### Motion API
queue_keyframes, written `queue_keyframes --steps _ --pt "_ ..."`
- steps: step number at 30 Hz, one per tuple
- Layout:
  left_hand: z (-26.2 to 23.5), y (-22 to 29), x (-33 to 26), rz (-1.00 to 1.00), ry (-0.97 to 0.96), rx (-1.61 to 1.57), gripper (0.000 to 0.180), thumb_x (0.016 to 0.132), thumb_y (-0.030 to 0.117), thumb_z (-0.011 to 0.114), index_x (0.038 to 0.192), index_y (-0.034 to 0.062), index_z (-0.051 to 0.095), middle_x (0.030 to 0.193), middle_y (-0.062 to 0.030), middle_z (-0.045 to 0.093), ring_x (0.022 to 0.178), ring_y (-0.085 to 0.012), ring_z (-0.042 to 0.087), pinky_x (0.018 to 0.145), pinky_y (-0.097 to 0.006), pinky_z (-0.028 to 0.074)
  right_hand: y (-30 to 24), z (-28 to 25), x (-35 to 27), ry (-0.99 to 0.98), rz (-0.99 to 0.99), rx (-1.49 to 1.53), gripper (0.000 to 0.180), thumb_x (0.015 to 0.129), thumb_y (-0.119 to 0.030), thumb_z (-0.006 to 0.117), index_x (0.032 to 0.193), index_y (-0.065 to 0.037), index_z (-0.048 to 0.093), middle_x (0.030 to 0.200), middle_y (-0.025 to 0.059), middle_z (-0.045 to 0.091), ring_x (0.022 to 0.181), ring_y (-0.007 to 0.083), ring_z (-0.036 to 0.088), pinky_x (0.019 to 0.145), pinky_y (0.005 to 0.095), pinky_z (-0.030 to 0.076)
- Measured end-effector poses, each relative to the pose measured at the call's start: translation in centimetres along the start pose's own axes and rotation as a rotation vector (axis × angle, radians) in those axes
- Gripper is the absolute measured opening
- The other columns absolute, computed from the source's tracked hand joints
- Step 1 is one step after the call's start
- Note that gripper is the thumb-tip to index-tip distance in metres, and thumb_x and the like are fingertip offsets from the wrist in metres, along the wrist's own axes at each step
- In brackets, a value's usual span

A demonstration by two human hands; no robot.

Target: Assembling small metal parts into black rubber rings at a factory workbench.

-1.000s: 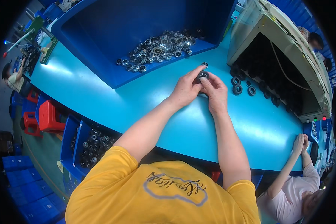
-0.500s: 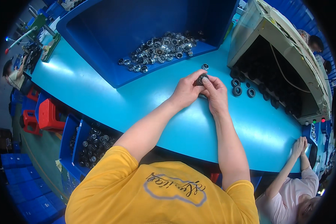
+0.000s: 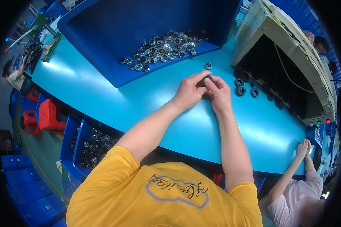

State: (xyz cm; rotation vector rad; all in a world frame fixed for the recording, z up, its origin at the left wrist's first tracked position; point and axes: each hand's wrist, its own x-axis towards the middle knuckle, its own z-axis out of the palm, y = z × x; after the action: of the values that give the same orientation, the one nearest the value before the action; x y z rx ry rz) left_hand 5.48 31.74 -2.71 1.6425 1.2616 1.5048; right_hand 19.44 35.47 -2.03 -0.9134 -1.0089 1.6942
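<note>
Over the blue tabletop, my left hand [image 3: 190, 90] and my right hand [image 3: 220, 92] meet, their fingers closed round one small dark round part [image 3: 206, 80]. It looks like a little wheel with a black tyre; the fingers cover most of it. The right thumb presses on its upper face. Just beyond the fingertips lies a single shiny hub [image 3: 208, 66], silver and dark. To the right of my hands several black rubber rings [image 3: 240, 90] lie loose on the table.
A large blue bin [image 3: 102, 49] holds a heap of shiny hubs [image 3: 163, 47]. At right stands an open-fronted pale box [image 3: 250, 34] with dark rings inside. Blue crates of wheels [image 3: 96, 145] sit below the near edge. A co-worker's hands [image 3: 304, 148] rest at far right.
Both hands stay in nearly the same place. The fingers have shifted slightly on the dark round part, and less of its face shows.
</note>
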Motion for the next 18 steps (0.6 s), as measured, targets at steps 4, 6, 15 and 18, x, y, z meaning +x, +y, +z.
queue_keyframes --steps 4,6,15,18 --pt "-0.2 0.8 0.6 -0.322 -0.06 -0.286 0.05 0.088 -0.002 0.07 0.136 0.0108 0.061 0.102 0.0012 0.069 0.083 -0.0073 0.063 0.068 -0.026 0.054 -0.4 -0.3 -0.2 0.021 0.013 0.046 0.025 0.094 -0.011 0.072 0.114 0.003 0.067 0.101 0.0087 0.072 0.088 0.0149 0.069 0.077 0.0285 0.058" --pt "0.3 -0.2 0.4 -0.232 -0.014 -0.27 0.051 0.088 -0.001 0.071 0.136 0.0114 0.061 0.1 -0.001 0.07 0.081 -0.0086 0.064 0.067 -0.028 0.054 -0.2 -0.1 -0.1 0.038 -0.013 -0.034 0.024 0.095 -0.01 0.071 0.114 0.003 0.068 0.102 0.0089 0.072 0.088 0.0148 0.069 0.077 0.0286 0.058" --pt "-0.4 -0.3 -0.1 0.108 0.005 0.398 0.048 0.083 -0.003 0.072 0.128 0.0102 0.063 0.097 -0.01 0.071 0.082 -0.0146 0.067 0.071 -0.032 0.055 0.0 0.4 -0.3 0.075 -0.02 -0.095 0.023 0.095 -0.009 0.07 0.112 0.005 0.068 0.102 0.0098 0.071 0.088 0.015 0.069 0.078 0.0293 0.058" --pt "-0.4 0.6 0.1 -0.046 -0.042 0.158 0.045 0.084 -0.003 0.072 0.126 0.0092 0.064 0.099 -0.01 0.071 0.084 -0.016 0.069 0.072 -0.032 0.056 -0.3 0.2 -0.4 0.055 0.035 -0.037 0.025 0.095 -0.01 0.07 0.114 0.005 0.067 0.104 0.0097 0.071 0.089 0.0156 0.069 0.078 0.0301 0.058"
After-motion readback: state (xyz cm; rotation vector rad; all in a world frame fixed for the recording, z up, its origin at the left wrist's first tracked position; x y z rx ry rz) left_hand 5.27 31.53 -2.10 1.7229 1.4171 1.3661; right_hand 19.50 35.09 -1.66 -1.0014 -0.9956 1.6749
